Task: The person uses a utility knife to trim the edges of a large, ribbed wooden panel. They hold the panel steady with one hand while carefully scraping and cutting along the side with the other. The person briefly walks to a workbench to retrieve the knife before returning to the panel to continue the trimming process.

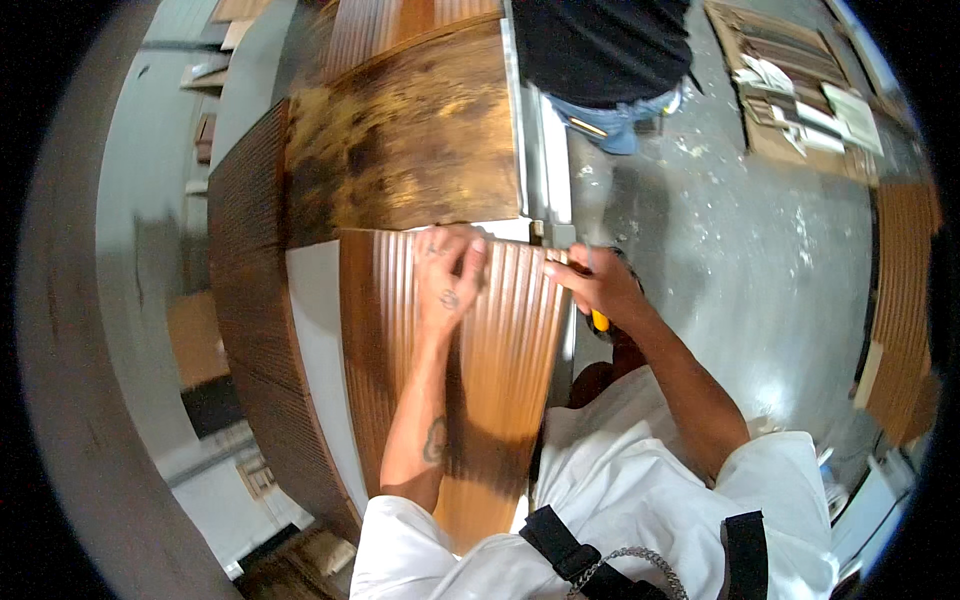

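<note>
A brown ribbed wood panel lies lengthwise in front of me on a white surface. My left hand is closed at its far edge, fingers curled over the edge and thumb on the ribs. At the far right corner my right hand is closed, with thumb and forefinger pinching the panel's edge. Just below my right palm shows a small yellow and black object; whether that hand holds it is hidden. Beyond the panel's far edge lies a board with a blotchy dark and golden brown face.
A dark ribbed panel runs along the left. Past the blotchy board stands a person in a black shirt. On the concrete floor, scraps lie on a cardboard sheet at the far right, and ribbed boards stand nearer.
</note>
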`<state>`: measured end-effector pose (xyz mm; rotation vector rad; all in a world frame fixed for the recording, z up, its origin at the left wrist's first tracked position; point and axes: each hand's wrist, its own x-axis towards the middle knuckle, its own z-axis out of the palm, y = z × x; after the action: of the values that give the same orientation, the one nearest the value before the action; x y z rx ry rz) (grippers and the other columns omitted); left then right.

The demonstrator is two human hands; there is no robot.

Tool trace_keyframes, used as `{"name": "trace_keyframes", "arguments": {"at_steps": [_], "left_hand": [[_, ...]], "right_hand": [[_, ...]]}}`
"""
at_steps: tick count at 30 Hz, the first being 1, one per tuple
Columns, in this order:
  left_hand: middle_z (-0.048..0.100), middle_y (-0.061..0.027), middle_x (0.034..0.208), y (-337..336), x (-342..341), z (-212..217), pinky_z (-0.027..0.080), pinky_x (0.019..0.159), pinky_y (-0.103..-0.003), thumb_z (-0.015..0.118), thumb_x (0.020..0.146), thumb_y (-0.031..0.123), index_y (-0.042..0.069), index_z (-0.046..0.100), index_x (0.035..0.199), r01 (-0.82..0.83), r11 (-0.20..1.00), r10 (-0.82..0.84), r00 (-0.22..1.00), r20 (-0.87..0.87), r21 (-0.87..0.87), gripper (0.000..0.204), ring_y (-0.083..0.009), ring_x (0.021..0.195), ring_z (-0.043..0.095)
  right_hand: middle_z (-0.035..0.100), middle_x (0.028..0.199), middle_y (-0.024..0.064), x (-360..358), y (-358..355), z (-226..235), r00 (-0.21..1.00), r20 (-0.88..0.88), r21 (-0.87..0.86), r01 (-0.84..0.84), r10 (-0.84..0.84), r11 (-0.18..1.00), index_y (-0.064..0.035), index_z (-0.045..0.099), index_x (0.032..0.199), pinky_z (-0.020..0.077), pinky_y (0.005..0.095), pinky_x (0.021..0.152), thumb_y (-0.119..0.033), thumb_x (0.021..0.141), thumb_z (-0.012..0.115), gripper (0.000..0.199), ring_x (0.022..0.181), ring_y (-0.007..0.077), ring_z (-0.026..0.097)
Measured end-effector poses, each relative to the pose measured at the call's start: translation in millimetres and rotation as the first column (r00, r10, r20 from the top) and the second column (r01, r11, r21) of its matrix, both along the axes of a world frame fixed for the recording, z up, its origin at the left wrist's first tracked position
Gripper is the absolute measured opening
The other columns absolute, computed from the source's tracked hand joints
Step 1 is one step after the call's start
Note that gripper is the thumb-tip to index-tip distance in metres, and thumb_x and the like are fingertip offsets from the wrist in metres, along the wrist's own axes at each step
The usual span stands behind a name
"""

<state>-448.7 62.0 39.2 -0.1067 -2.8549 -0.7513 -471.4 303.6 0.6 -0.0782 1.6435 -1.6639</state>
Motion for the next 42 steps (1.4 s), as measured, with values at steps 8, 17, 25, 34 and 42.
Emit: {"name": "trace_keyframes", "arguments": {"at_steps": [8,17,25,34,42], "left_hand": [[0.065,-0.0163,0.108,48,63,-20,0.035,0.106,-0.057,0.067,0.077,0.023,0.005,0.069,0.086,0.083,0.995,-0.088,0.992,0.085,0.059,0.021,-0.0341,0.113,0.056],[0.048,-0.0117,0.146,70,267,-19,0.022,0.116,-0.055,0.058,0.094,0.028,0.019,0.057,0.135,-0.761,0.638,0.766,0.643,-0.006,-0.117,0.042,-0.0292,0.137,0.040],[0.042,-0.0306,0.140,22,586,-51,0.019,0.108,-0.062,0.040,0.098,0.053,0.003,0.043,0.142,-0.784,-0.521,0.848,-0.521,-0.099,-0.336,0.067,-0.0487,0.131,0.034],[0.036,-0.0307,0.142,-63,575,-41,0.020,0.109,-0.060,0.044,0.095,0.057,0.011,0.036,0.149,-0.946,-0.121,0.993,-0.114,-0.040,-0.299,0.071,-0.0503,0.131,0.029],[0.021,-0.0248,0.156,-105,453,-45,0.008,0.118,-0.056,0.033,0.101,0.049,0.006,0.031,0.150,-0.900,0.327,0.930,0.361,-0.071,-0.288,0.066,-0.0417,0.145,0.017]], "right_hand": [[0.065,0.108,0.0128,12,21,-3,0.922,-0.156,0.021,-0.355,0.354,0.935,-0.0107,0.052,0.139,0.0447,0.0368,0.096,-0.026,0.094,0.064,0.050,0.102,0.0222,0.059],[0.039,0.059,-0.0066,30,41,18,0.976,-0.091,0.136,-0.187,0.200,0.973,-0.0045,0.059,0.130,0.0249,0.0230,0.037,-0.033,0.098,0.059,0.043,0.042,0.0035,0.033],[0.060,0.079,-0.0008,126,135,-12,0.951,-0.100,0.045,0.297,-0.291,0.954,-0.0031,0.061,0.124,0.0258,0.0214,0.040,-0.039,0.096,0.061,0.046,0.046,0.0041,0.039],[0.047,0.060,-0.0022,276,223,-15,0.863,-0.144,0.131,0.501,-0.483,0.856,-0.0068,0.060,0.098,0.0256,0.0236,0.036,-0.048,0.095,0.059,0.041,0.039,0.0076,0.036],[0.047,0.058,-0.0013,365,248,-18,0.958,0.096,0.087,0.260,-0.268,0.962,-0.0114,0.050,0.086,0.0276,0.0254,0.034,-0.034,0.097,0.061,0.027,0.037,0.0087,0.039]]}}
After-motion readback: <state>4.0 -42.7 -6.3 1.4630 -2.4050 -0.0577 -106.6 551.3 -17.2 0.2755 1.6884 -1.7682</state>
